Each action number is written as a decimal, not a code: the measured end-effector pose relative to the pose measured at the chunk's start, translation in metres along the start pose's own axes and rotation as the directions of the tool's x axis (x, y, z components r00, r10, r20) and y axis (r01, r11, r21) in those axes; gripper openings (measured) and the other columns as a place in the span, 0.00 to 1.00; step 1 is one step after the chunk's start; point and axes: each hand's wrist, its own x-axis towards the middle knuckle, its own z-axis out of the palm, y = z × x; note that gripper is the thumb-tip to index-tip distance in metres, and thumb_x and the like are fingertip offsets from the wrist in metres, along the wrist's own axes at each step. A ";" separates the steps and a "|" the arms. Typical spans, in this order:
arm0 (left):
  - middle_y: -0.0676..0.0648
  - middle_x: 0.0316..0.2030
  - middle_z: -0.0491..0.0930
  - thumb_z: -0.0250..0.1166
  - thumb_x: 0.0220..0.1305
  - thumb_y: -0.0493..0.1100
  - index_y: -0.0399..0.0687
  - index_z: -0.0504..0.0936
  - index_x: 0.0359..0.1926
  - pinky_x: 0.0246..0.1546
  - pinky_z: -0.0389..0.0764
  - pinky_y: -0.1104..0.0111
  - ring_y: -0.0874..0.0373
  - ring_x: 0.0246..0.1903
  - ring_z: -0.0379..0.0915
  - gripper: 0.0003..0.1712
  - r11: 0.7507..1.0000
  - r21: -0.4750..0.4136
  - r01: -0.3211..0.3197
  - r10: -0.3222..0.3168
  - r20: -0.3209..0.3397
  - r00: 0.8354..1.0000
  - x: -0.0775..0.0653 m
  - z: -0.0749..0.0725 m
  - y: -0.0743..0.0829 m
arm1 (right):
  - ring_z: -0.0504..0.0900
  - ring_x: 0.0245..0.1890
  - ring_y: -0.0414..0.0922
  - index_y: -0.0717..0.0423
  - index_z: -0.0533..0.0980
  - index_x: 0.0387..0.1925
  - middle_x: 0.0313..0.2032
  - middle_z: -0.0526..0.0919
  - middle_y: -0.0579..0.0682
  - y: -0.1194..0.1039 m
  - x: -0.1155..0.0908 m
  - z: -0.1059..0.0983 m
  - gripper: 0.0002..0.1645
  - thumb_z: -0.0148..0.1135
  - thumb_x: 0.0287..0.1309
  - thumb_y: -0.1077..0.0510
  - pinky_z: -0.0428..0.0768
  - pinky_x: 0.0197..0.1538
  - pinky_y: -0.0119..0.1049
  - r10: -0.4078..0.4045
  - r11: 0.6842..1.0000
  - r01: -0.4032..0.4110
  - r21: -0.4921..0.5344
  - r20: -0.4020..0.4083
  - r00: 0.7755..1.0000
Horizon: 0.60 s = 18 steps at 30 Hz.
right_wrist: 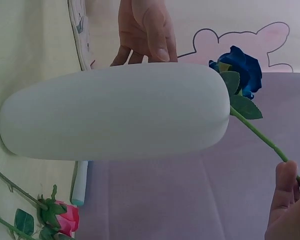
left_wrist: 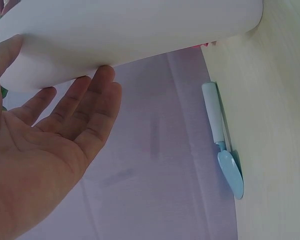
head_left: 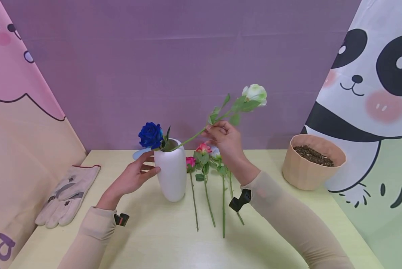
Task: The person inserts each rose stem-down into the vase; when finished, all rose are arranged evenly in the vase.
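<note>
A white vase (head_left: pixel 173 175) stands on the table with a blue rose (head_left: pixel 150 135) leaning out of its mouth on the left. My left hand (head_left: pixel 137 175) touches the vase's left side with fingertips and thumb, the fingers fairly straight in the left wrist view. Between thumb and fingers, my right hand (head_left: pixel 225 139) pinches the green stem of a white rose (head_left: pixel 254 94). That stem slants down leftward, its lower end inside the vase mouth and hidden. Beside the vase lie a dark pink rose (head_left: pixel 190 163), a pinkish-red rose (head_left: pixel 203 148) and a pale rose (head_left: pixel 215 153), partly behind my right forearm.
Behind the vase lies a small trowel (left_wrist: pixel 229 170) with a pale handle and light blue blade. Gardening gloves (head_left: pixel 67 198) rest at the table's left. A peach-coloured pot (head_left: pixel 298 173) with dark soil stands at the right back. A purple backdrop (head_left: pixel 187 74) rises behind.
</note>
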 end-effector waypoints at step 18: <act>0.38 0.68 0.68 0.59 0.72 0.58 0.51 0.53 0.76 0.62 0.77 0.46 0.40 0.62 0.75 0.41 1.000 0.013 0.003 -0.003 -0.001 1.000 -0.001 0.000 0.002 | 0.89 0.39 0.43 0.53 0.76 0.44 0.35 0.88 0.45 0.011 -0.003 0.018 0.07 0.62 0.68 0.56 0.88 0.44 0.38 0.025 1.000 -0.026 0.018 0.048 0.999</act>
